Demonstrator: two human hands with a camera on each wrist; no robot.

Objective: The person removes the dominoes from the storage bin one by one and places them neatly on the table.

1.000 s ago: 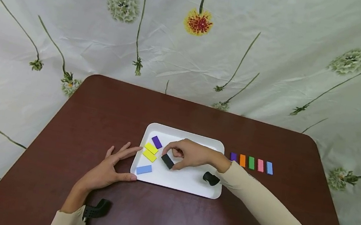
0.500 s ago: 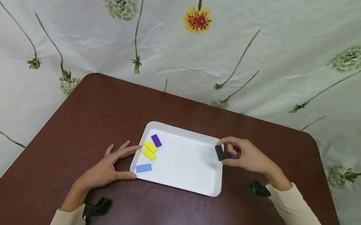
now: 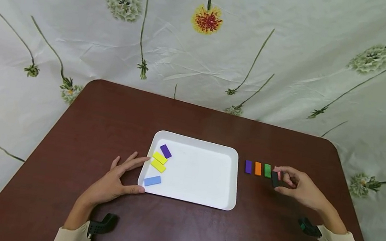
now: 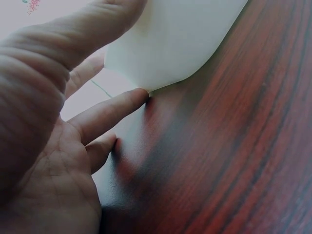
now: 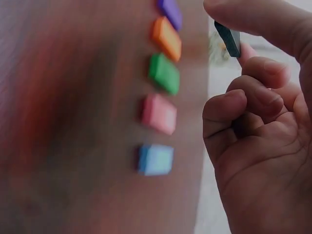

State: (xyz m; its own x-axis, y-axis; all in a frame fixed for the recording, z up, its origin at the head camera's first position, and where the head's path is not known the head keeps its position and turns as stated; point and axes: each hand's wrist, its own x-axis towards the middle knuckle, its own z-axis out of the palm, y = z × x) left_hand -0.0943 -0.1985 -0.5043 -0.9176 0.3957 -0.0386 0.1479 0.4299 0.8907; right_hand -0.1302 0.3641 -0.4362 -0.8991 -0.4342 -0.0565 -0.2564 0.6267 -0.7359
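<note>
My right hand pinches a black block between thumb and finger, above a row of blocks right of the tray. In the right wrist view the black block is held off the table. That row has a purple block, an orange block, a green block, a pink block and a light blue block. My left hand has its fingers spread, touching the left edge of the white tray; the left wrist view shows a fingertip at the tray wall.
In the tray's left end lie a purple block, two yellow blocks and a blue block. The dark red-brown table ends at the back against a flowered cloth.
My right hand has carried the black block from inside the tray rightward, past the tray's edge, to above the row of blocks. The left hand has stayed at the tray's left edge.
</note>
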